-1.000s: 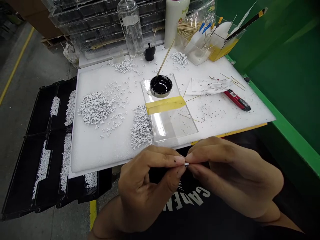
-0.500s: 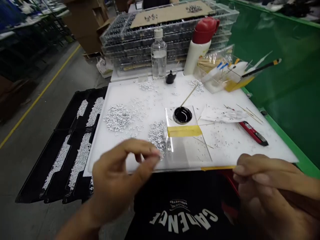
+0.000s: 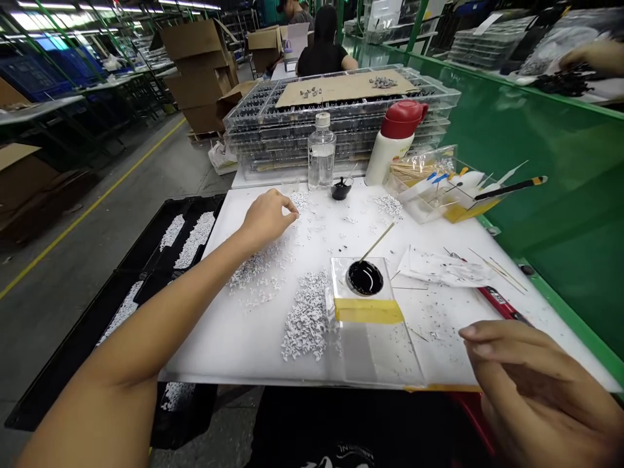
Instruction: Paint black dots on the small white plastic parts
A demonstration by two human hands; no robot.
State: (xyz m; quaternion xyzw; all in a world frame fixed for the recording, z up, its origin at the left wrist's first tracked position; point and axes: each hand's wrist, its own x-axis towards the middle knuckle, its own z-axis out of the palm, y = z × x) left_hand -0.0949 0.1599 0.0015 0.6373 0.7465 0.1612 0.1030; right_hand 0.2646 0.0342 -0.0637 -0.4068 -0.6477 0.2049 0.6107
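My left hand (image 3: 267,218) reaches out over the white board (image 3: 219,338). Its fingertips are pinched together beside a small heap of tiny white parts (image 3: 298,199) at the far side; what they pinch is too small to see. My right hand (image 3: 529,390) hangs low at the near right edge, fingers curled close together, and I cannot make out anything in them. A black ink dish (image 3: 365,277) with a thin stick (image 3: 376,242) leaning in it sits on a clear plate with yellow tape (image 3: 369,311). A larger pile of white parts (image 3: 307,325) lies left of the plate.
Black trays (image 3: 160,224) holding white parts flank the board's left. At the back stand a water bottle (image 3: 321,156), a red-capped white bottle (image 3: 394,140), a small black cup (image 3: 340,190), a clear box of sticks (image 3: 439,188) and stacked clear trays (image 3: 292,123). A red knife (image 3: 502,304) lies right, by a green partition (image 3: 536,162).
The two hands, pinched together on a tiny white piece, have parted. My left hand went forward to the far heap; my right stayed low and right. The view tilted up.
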